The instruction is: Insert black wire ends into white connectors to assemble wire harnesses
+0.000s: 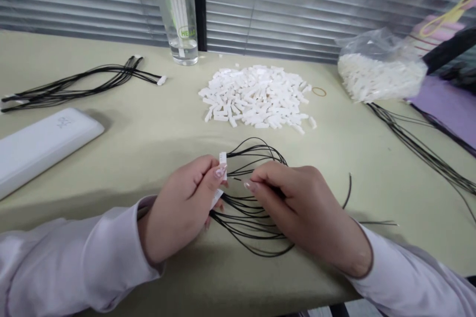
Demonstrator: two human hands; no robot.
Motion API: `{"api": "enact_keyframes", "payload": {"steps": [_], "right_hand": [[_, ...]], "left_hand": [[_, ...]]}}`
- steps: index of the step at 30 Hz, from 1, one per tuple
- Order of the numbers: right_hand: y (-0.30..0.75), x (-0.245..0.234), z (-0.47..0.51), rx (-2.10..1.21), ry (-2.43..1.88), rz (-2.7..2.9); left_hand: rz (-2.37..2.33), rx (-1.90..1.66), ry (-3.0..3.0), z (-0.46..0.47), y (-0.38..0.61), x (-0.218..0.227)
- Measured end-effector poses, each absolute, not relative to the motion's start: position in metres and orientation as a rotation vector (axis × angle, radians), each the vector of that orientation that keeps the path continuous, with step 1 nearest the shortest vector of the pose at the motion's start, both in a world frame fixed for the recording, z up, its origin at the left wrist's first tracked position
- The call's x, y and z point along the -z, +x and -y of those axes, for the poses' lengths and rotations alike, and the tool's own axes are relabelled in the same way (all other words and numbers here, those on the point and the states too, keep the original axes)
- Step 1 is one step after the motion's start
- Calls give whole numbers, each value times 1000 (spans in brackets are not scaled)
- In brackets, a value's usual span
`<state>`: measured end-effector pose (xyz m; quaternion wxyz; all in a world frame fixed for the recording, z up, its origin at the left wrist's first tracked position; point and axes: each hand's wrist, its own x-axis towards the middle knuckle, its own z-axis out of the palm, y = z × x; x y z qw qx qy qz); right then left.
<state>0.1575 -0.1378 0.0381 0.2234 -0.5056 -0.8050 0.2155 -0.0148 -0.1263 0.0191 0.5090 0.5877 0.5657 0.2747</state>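
Observation:
My left hand is closed on a small white plastic connector, held upright between thumb and fingers. My right hand is pinched on a thin black wire whose tip points at the connector. Under both hands lies a looped bundle of black wires on the beige table. Beyond my hands sits a heap of white connectors.
A clear bottle with a white lid stands at the back. Another bundle of black wires and a white flat case lie at left. A plastic bag of white connectors, a rubber band and more wires are at right.

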Motion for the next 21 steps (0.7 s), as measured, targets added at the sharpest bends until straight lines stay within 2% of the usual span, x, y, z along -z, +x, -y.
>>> {"api": "enact_keyframes", "payload": {"steps": [8,15,21], "right_hand": [[158,-38,137,-616,-1343,2253],[163,-34,136,-191,-1210,2433],[161,-31,137,-123,-1112,2470]], "left_hand": [[-1329,-627,1478,125,-15,-20],[-1289,-622,1503,125,-13,-20],[-1243,-590,1571,125,-16,-19]]}}
